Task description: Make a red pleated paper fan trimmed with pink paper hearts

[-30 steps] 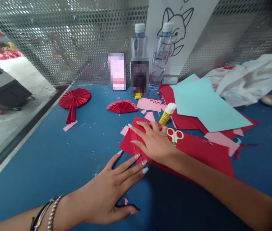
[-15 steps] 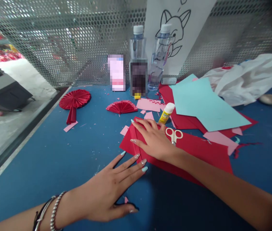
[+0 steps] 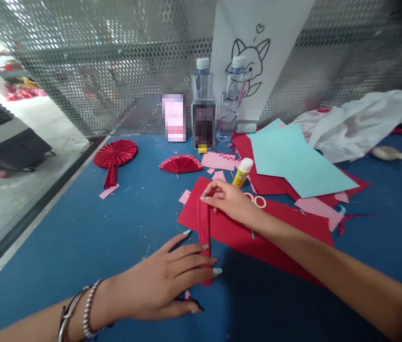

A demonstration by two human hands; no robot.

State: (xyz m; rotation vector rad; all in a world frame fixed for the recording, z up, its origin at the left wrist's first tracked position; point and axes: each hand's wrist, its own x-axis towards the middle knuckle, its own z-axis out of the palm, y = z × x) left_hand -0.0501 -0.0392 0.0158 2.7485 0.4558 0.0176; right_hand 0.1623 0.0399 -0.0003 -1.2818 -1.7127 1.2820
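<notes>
A narrow folded red paper strip [image 3: 204, 225] lies over the left end of a red paper sheet [image 3: 286, 232] and runs past its near edge onto the table. My right hand [image 3: 232, 202] is closed, thumb and finger pinching the strip's far end. My left hand [image 3: 163, 280] lies flat with fingers apart, its fingertips on the near end. White-handled scissors [image 3: 259, 202] rest on the sheet, partly hidden by my right forearm. Just behind my right hand stands a yellow glue stick [image 3: 242, 173], white cap up and tilted. A pleated red half-fan [image 3: 180, 164] sits farther back.
A round red paper fan [image 3: 117, 154] lies at the left on the blue table [image 3: 115, 247]. Two phones and two water bottles [image 3: 228, 107] stand against the mesh panel. Light-blue sheets [image 3: 293, 156], pink scraps [image 3: 320, 212] and a white plastic bag [image 3: 357, 121] occupy the right side.
The right hand has gone from flat on the paper to pinching the strip's far end. The strip now sits straighter and nearer. My left fingers have slid slightly nearer, onto the strip.
</notes>
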